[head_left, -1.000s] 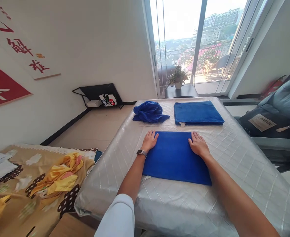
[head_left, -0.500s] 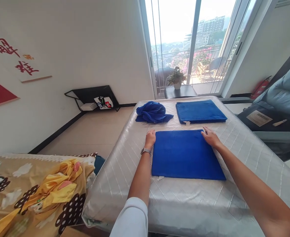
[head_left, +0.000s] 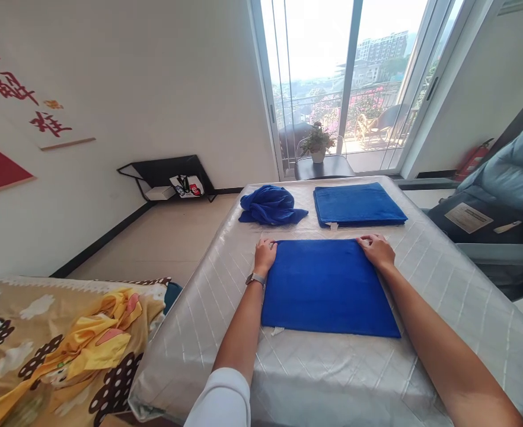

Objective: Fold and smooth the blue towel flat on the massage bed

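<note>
A folded blue towel (head_left: 328, 290) lies flat in front of me, a small white tag poking out at its near left corner. At its far left corner, my left hand (head_left: 265, 255) has its fingers closed on the edge. My right hand (head_left: 377, 250) pinches the far right corner between thumb and fingers. Beyond it on the right rests a stack of folded blue towels (head_left: 359, 203), also with a white tag. A crumpled blue towel (head_left: 270, 204) is heaped to the left of that stack.
All the towels are on a quilted, silvery covered mattress (head_left: 208, 332). A lower bed with patterned bedding (head_left: 21, 308) and yellow clothing (head_left: 96, 344) is at left. A potted plant (head_left: 318, 145) stands on a chair by the glass door. A grey chair (head_left: 501, 252) is at right.
Both hands have shifted slightly along the towel's far corners, the right one curling its fingers more. The whole view has moved a little; the towel still lies flat.
</note>
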Available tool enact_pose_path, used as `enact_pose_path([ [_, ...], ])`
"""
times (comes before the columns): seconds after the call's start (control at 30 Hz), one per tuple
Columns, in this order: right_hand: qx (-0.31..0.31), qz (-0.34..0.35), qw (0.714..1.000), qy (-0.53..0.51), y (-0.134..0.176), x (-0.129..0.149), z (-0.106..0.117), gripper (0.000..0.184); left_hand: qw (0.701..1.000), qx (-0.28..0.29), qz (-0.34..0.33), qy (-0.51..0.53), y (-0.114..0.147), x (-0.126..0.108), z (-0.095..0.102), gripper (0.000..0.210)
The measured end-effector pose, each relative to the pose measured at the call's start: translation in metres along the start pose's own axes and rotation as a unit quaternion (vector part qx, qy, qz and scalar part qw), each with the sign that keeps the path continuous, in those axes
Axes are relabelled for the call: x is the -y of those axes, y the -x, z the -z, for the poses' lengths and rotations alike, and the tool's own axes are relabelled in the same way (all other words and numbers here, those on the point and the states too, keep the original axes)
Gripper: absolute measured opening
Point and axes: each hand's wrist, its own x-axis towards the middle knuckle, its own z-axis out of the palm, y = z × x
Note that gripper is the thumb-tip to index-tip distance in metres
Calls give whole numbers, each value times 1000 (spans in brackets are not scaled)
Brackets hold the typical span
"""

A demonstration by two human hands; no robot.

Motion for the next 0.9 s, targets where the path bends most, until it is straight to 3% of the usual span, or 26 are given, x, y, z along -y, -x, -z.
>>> enact_pose_path([
  [0.2, 1, -9, 998, -61, 0, -3, 2, 35, 987, 9, 61, 147, -1, 0, 2, 11],
  [0.5, -13, 22, 977, -212, 0, -7, 1, 33, 957, -4, 88, 275, -7, 1, 7, 28],
  [0.67, -3, 38, 943, -330, -3, -10, 6, 42, 911, 9, 103, 400, -8, -9, 23, 35],
  [0.77, 29, 30, 913, -405, -4, -5, 23, 50, 896, 14, 94, 435, -8, -18, 38, 38],
  [0.9, 26, 57, 903, -425, 4, 13, 71, 52, 876, 6, 64, 477, -5, -34, 66, 41],
])
